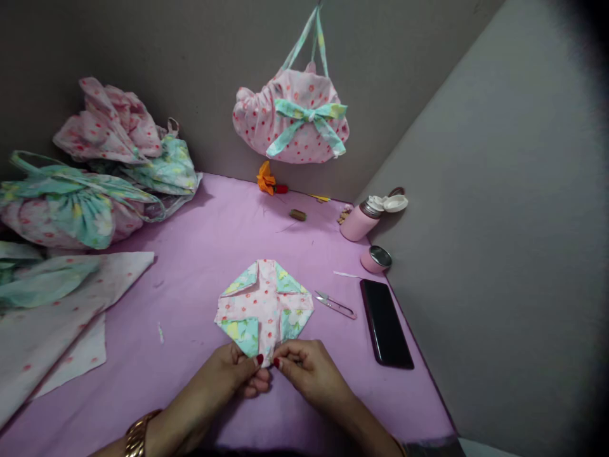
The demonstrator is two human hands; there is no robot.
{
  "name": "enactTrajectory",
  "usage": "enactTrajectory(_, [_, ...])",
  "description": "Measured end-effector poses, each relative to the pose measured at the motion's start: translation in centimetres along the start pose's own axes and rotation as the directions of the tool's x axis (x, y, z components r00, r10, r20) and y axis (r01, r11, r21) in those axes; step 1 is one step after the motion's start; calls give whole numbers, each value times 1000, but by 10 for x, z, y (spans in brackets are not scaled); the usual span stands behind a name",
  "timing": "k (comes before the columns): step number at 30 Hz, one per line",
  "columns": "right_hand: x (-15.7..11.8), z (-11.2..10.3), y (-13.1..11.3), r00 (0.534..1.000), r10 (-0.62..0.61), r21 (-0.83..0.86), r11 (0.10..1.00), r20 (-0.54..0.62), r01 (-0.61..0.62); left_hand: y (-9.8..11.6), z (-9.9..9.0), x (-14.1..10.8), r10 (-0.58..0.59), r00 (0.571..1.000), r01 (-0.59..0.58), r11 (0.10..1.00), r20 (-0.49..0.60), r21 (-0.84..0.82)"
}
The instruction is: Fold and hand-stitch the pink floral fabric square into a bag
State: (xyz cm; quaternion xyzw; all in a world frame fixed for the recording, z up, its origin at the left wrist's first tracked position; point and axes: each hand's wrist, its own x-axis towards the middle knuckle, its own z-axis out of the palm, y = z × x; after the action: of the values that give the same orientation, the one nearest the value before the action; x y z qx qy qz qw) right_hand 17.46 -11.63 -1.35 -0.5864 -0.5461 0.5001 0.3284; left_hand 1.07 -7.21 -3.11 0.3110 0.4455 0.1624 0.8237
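Observation:
A folded fabric piece point(267, 298) lies on the purple cloth, pink with red dots in a cross shape and mint floral flaps at its corners. My left hand point(245, 371) pinches its near edge between thumb and curled fingers. Close beside it, my right hand point(307, 367) is closed on the same near edge, thumb and forefinger together. Whether a needle or thread sits between the right fingertips is too small to tell. Just right of the fabric lies a pair of thread snips point(335, 305), its blades pointing left.
Right side: a black phone point(386, 324), a pink lidded cup point(375, 259) and an open pink bottle point(360, 221). Behind are a thread spool point(297, 215) and an orange cloth flower point(266, 178). Fabric bags point(71, 209) and dotted cloth point(71, 304) fill the left; a bow-tied bag point(304, 130) hangs above.

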Motion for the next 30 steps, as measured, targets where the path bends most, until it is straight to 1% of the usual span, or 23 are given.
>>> enactTrajectory(2, [2,0,1,1000,13,123,992,12,-15,2,1,-2,-1,1000,1,1000,7,5])
enactTrajectory(4, [3,1,3,1000,17,193,981,15,-20,6,2,-5,7,1000,-7,1000,18,0])
enactTrajectory(9, [3,0,8,997,54,248,966,60,-68,9,3,-8,23,1000,-22,1000,19,-22])
enactTrajectory(13, [4,-1,10,996,45,237,969,78,-62,8,3,-7,3,1000,-3,999,5,-37])
enactTrajectory(15, [4,1,9,997,45,194,979,66,-57,8,3,-6,-1,1000,1,999,1,-41])
enactTrajectory(18, [2,6,6,999,33,76,996,38,-36,8,3,-6,-4,1000,4,999,10,-41])
enactTrajectory(23, [-4,19,1,997,-68,-132,989,-35,63,9,4,-6,7,999,-5,999,38,-49])
enactTrajectory(25, [-5,21,-3,990,-116,-264,960,-79,92,10,4,-6,3,1000,-1,998,28,-59])
enactTrajectory(27, [-6,22,-7,973,-178,-403,909,-150,104,9,4,-5,-7,1000,8,997,15,-77])
enactTrajectory(29, [-6,24,-11,953,-236,-491,863,-190,116,9,4,-3,1,1000,1,996,30,-84])
enactTrajectory(30, [-6,25,-12,948,-254,-509,851,-189,126,9,4,-3,16,999,-13,996,46,-84])
